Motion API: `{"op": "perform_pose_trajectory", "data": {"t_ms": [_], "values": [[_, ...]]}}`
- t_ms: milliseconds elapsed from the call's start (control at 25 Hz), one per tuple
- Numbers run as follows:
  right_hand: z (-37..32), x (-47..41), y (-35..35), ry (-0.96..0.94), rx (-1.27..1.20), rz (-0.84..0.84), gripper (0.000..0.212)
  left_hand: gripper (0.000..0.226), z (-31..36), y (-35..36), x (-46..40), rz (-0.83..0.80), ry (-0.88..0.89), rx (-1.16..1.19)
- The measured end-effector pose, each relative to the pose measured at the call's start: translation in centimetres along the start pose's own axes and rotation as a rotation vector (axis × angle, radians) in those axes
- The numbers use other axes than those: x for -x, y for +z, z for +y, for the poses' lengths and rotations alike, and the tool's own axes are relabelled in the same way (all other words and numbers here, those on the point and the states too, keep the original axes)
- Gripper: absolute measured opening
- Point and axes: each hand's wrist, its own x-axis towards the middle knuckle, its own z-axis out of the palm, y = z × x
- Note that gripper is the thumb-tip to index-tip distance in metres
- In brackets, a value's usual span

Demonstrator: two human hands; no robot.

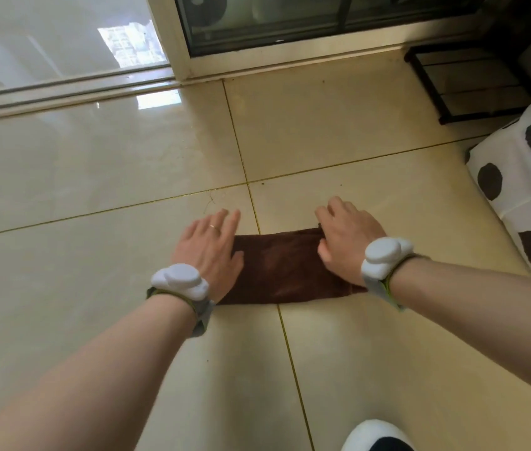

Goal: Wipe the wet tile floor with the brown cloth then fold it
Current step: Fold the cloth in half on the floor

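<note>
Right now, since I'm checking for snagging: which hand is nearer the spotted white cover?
Right. The right hand presses the brown cloth's end toward the cover; the left hand presses the far end.

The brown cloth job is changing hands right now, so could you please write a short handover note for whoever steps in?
Left hand: open, flat on the left end of the brown cloth.
Right hand: open, flat on the right end.
Cloth: a flat strip on the tile floor, lying across a grout line.
Done: the cloth looks folded into a strip; whether the wiping is finished cannot be judged.
Left: probably fold it smaller, end over end.
</note>
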Motion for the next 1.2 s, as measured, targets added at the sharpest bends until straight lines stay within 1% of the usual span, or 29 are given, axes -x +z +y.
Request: {"op": "perform_pose_trajectory", "data": {"t_ms": [40,80,120,160,200,320,360,400,480,520,680,720,840,1040,1200], "values": [[-1.0,1.0,0.7,-0.024,-0.056,0.079,0.042,0.070,0.9,0.5,0.5,-0.006,0.046,0.012],[-2.1,1.7,1.7,-0.051,-0.129,0.090,0.057,0.073,1.7,1.5,1.0,-0.025,0.060,0.030],[-3.0,2.3,3.0,-0.060,-0.171,0.008,0.072,0.076,2.4,2.5,1.3,-0.051,0.047,0.058],[-3.5,2.8,4.6,-0.062,-0.173,-0.080,0.079,0.078,2.8,3.9,1.4,-0.068,0.033,0.081],[-3.7,3.1,5.8,-0.062,-0.157,-0.131,0.080,0.077,2.9,5.0,1.3,-0.063,0.018,0.080],[-3.2,2.6,8.1,-0.109,-0.081,-0.006,0.070,0.068,1.8,6.8,1.1,0.014,0.000,0.063],[-2.9,1.5,8.3,-0.132,-0.072,-0.007,0.069,0.066,1.1,7.4,0.6,0.019,-0.010,0.064],[-2.6,0.5,8.6,-0.168,-0.069,0.034,0.068,0.066,0.4,7.7,0.3,0.041,-0.030,0.069],[-3.1,-1.7,8.2,-0.209,-0.080,0.074,0.068,0.067,-1.0,7.4,-0.6,0.093,-0.069,0.089],[-3.4,-3.1,7.7,-0.214,-0.087,0.065,0.068,0.067,-1.8,7.1,-1.5,0.108,-0.079,0.093],[-4.1,-10.3,6.2,-0.218,-0.106,0.080,0.068,0.068,-5.6,6.0,-7.1,0.133,-0.136,0.092],[-3.9,-11.9,5.8,-0.216,-0.101,0.097,0.069,0.068,-6.1,5.7,-8.3,0.143,-0.147,0.097],[-3.6,-15.2,5.1,-0.212,-0.068,0.076,0.070,0.068,-7.3,5.4,-11.2,0.135,-0.160,0.119],[-3.2,-14.0,4.5,-0.208,-0.034,0.003,0.073,0.070,-5.9,5.5,-9.7,0.084,-0.160,0.128],[-1.9,-7.2,5.5,-0.217,-0.058,-0.038,0.072,0.071,-2.0,6.7,-4.5,0.114,-0.104,0.147]]}}
